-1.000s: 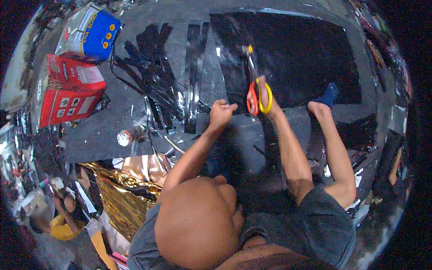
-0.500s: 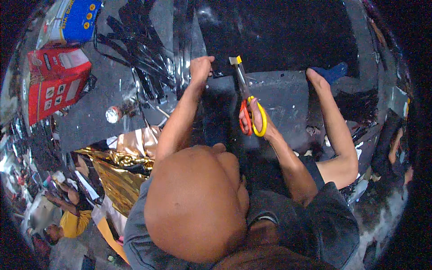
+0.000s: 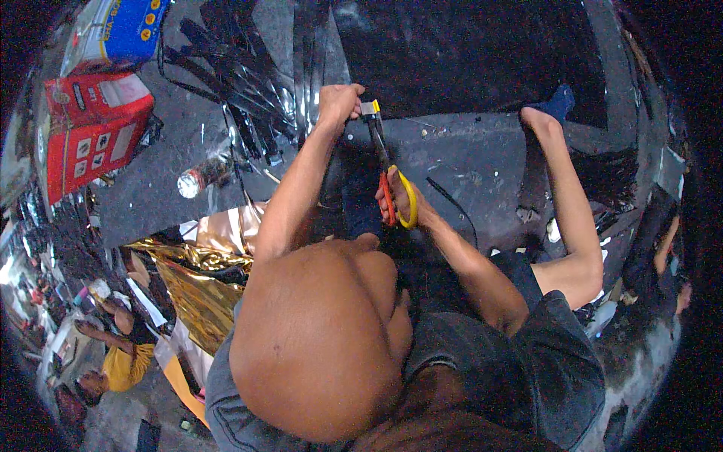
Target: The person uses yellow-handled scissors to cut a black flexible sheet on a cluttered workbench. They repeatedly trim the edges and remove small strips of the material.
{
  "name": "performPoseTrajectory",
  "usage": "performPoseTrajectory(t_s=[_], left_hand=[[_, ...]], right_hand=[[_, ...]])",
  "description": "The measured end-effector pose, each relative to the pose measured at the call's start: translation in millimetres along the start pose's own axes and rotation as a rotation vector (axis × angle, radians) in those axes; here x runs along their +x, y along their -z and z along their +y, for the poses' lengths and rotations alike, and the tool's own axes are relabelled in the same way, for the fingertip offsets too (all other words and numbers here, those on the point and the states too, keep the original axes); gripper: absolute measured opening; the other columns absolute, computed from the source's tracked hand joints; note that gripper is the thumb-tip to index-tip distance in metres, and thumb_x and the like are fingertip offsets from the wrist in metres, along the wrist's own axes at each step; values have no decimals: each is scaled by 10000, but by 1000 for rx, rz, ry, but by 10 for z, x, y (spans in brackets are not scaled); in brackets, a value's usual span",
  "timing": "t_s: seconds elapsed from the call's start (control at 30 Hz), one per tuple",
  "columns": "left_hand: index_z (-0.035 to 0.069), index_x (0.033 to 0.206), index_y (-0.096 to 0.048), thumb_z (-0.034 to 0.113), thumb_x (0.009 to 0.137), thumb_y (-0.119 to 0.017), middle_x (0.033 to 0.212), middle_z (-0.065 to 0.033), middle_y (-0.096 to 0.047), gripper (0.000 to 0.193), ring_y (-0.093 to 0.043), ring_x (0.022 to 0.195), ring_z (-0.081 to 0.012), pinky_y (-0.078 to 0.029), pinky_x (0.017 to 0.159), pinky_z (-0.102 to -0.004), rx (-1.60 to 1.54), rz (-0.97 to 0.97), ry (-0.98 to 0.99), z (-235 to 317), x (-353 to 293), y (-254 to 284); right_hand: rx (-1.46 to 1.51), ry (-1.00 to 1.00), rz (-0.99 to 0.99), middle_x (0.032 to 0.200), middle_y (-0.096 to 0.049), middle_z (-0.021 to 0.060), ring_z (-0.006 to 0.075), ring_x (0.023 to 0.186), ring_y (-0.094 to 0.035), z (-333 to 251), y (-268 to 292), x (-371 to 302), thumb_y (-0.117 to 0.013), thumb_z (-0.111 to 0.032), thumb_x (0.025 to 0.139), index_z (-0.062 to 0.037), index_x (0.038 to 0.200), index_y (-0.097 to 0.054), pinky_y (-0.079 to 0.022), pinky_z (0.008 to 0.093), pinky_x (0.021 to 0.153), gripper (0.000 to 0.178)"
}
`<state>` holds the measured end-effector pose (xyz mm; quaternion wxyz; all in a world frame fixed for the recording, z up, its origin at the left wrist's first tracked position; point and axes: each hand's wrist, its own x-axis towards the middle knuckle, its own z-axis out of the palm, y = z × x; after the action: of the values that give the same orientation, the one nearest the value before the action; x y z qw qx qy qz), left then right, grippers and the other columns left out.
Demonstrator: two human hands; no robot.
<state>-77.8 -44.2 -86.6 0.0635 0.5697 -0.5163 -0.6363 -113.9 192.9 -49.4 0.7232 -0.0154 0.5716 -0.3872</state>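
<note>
My right hand (image 3: 399, 202) grips a pair of scissors (image 3: 381, 145) with one red and one yellow handle loop. The blades point away from me, and a silver and yellow piece (image 3: 370, 108) shows at their tip. Just left of that tip, my left hand (image 3: 339, 104) is closed at the near-left edge of a large black plastic sheet (image 3: 467, 56), its fingers seeming to pinch the edge. Blade tip and left fingers are very close together; whether they touch is hard to tell.
Shiny black strips (image 3: 241, 83) lie to the far left, near a red box (image 3: 102, 139) and a blue box (image 3: 135, 34). A can-like cylinder (image 3: 199, 179) lies nearby. Gold foil (image 3: 192, 301) spreads on the left; a person in yellow (image 3: 124, 369) is beyond it. A bent leg (image 3: 568, 196) extends right.
The scissors in my right hand have moved left, bringing their tip close to my left hand. My left hand stays near the same spot. A thin black strip now shows right of the scissors.
</note>
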Motion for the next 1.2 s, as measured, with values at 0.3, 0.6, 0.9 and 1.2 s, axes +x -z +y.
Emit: performPoseTrajectory(t_s=[0.3, 0.6, 0.9, 1.2], left_hand=[[11, 657, -604, 243, 781, -640, 579, -58, -576, 266, -529, 455, -126, -419, 418, -256, 2, -22, 12, 3, -92, -41], [79, 649, -542, 263, 813, -650, 546, 26, -502, 269, -438, 463, -60, -342, 433, -231, -262, -201, -111, -524, -205, -221], [76, 683, -533, 179, 844, -587, 587, 80, -459, 198, -376, 513, -24, -287, 448, -223, -130, -163, -324, -525, -274, -142], [84, 687, -552, 177, 848, -562, 595, 84, -454, 186, -378, 544, -23, -286, 482, -215, -197, -197, -306, -414, -374, -107]], right_hand=[[-38, 60, 77, 551, -488, 48, 160, 443, -521, -181, 0, 19, -363, -791, 722, -12, 752, -537, -455, 299, 429, 799], [-99, 13, 117, 556, -496, 41, 148, 443, -520, -99, 113, 178, -442, -760, 724, -22, 750, -541, -451, 287, 427, 746], [-123, -52, 173, 557, -515, 22, 161, 432, -525, -304, 43, 262, -596, -656, 717, -68, 728, -559, -441, 309, 390, 589], [-248, 68, 227, 465, -419, 30, 157, 374, -469, -437, -136, 81, -387, -807, 696, -27, 657, -500, -385, 299, 352, 789]])
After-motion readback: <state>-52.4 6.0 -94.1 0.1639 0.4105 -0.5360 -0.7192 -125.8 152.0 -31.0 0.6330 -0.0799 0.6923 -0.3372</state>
